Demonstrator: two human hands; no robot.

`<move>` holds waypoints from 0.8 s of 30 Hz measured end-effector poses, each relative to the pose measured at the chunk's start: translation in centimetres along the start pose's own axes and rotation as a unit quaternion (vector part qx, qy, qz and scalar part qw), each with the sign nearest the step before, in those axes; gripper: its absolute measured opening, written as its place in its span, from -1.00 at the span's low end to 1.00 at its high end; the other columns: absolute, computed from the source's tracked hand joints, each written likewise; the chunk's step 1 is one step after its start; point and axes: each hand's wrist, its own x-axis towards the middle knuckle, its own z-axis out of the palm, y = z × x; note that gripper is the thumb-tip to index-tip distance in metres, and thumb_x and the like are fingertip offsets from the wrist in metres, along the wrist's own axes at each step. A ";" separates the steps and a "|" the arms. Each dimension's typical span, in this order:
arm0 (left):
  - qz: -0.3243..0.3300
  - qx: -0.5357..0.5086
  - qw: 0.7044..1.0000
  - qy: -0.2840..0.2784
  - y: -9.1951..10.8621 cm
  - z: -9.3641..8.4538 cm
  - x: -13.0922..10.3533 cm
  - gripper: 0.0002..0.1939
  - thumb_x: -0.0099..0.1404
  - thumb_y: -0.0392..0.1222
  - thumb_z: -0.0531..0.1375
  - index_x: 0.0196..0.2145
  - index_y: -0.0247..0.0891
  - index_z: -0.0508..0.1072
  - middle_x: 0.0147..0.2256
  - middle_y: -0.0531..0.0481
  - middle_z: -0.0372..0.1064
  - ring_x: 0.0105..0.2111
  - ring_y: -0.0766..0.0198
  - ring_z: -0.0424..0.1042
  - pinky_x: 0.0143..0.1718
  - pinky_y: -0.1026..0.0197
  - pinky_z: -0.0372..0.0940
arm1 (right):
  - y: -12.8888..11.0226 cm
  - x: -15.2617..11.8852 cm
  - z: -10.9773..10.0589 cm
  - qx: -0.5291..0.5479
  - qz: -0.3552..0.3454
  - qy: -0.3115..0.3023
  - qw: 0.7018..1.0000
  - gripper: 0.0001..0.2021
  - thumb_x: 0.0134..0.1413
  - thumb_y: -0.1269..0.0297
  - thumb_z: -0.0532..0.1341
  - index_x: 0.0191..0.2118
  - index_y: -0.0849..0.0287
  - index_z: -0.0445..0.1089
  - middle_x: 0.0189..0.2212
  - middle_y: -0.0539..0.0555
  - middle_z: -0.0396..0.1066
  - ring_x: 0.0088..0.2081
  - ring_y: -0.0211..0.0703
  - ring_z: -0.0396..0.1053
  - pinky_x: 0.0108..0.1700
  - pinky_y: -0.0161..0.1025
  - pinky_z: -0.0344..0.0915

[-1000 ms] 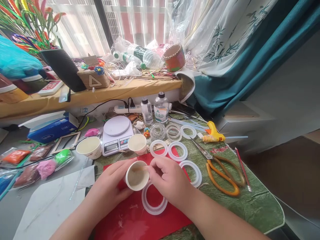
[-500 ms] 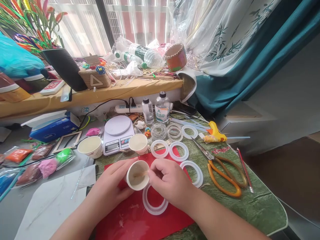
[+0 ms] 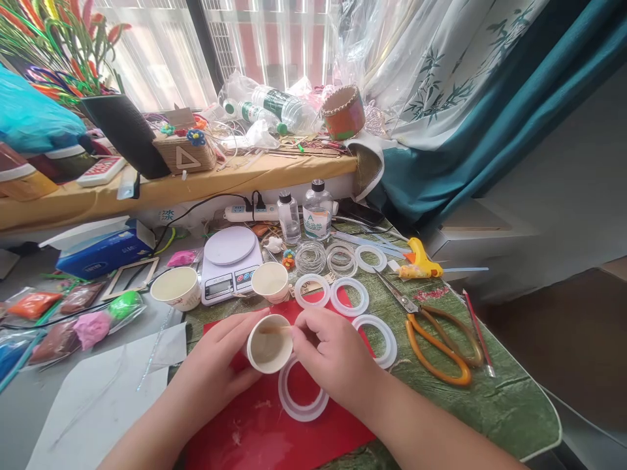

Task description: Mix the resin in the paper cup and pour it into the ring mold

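My left hand (image 3: 228,349) is wrapped round a paper cup (image 3: 269,356), tilted so that its mouth faces me. Between the thumb and fingers of my right hand (image 3: 330,349) is a thin wooden stick (image 3: 277,330), whose far end reaches inside the cup. Below the cup, a translucent ring mould (image 3: 302,412) lies on a red sheet (image 3: 274,437). More such rings, among them one ring mould (image 3: 350,309) at the sheet's edge, lie beyond my right hand. A second paper cup (image 3: 270,282) stands just behind the held one.
A white kitchen scale (image 3: 231,261) and a wide paper cup (image 3: 176,287) stand at the back left. Two clear bottles with black caps, one a labelled bottle (image 3: 317,215), stand behind. Orange-handled scissors (image 3: 435,346), a yellow glue gun (image 3: 420,259) and a pencil (image 3: 479,333) lie on the right.
The stick has shifted inside the cup, from its middle up toward the far side of the rim. Both hands keep their hold in nearly the same place.
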 end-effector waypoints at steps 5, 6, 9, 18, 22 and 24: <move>-0.001 0.002 1.000 0.007 0.0 0.0 0.0 -0.54 0.46 0.02 0.29 0.27 0.06 0.41 0.17 -0.06 0.55 0.11 0.03 0.58 0.09 0.11 0.49 | 0.1 0.1 0.1 -0.008 0.008 -0.010 1.000 -0.75 0.25 0.31 0.21 -0.46 0.11 0.22 -0.52 -0.10 0.26 -0.45 -0.26 0.21 -0.40 -0.28 0.09; -0.001 0.002 1.000 0.007 0.0 0.0 0.0 -0.53 0.46 0.01 0.29 0.28 0.06 0.40 0.17 -0.06 0.55 0.11 0.03 0.58 0.09 0.11 0.49 | 0.1 0.1 0.1 -0.011 0.009 -0.005 1.000 -0.75 0.25 0.30 0.20 -0.46 0.11 0.22 -0.52 -0.10 0.26 -0.45 -0.26 0.21 -0.40 -0.27 0.09; -0.002 0.001 1.000 0.001 -0.1 0.1 -0.1 -0.52 0.47 0.01 0.29 0.28 0.06 0.39 0.17 -0.06 0.54 0.11 0.03 0.57 0.10 0.10 0.48 | 0.0 0.1 0.0 -0.003 0.018 -0.014 1.000 -0.76 0.26 0.29 0.20 -0.46 0.10 0.23 -0.53 -0.11 0.25 -0.46 -0.26 0.20 -0.41 -0.28 0.09; -0.005 0.005 1.000 -0.005 -0.1 0.1 -0.1 -0.53 0.47 0.01 0.28 0.29 0.08 0.39 0.19 -0.04 0.53 0.13 0.05 0.56 0.12 0.10 0.48 | 0.1 0.0 0.0 -0.019 0.006 0.009 1.000 -0.74 0.28 0.28 0.19 -0.46 0.10 0.22 -0.53 -0.10 0.26 -0.45 -0.25 0.21 -0.40 -0.26 0.09; -0.007 0.007 1.000 -0.002 0.0 0.0 0.0 -0.50 0.45 0.00 0.30 0.29 0.08 0.39 0.17 -0.05 0.55 0.11 0.03 0.58 0.08 0.10 0.50 | 0.0 0.0 0.0 -0.028 -0.004 -0.009 1.000 -0.73 0.27 0.30 0.19 -0.47 0.10 0.19 -0.53 -0.11 0.24 -0.46 -0.26 0.19 -0.41 -0.27 0.07; -0.009 0.007 1.000 -0.003 0.0 0.0 -0.1 -0.51 0.45 -0.01 0.30 0.28 0.08 0.40 0.17 -0.05 0.55 0.12 0.03 0.57 0.08 0.10 0.50 | 0.0 0.0 0.0 -0.033 -0.013 0.001 0.999 -0.73 0.28 0.30 0.19 -0.47 0.11 0.19 -0.52 -0.10 0.25 -0.45 -0.26 0.20 -0.40 -0.26 0.08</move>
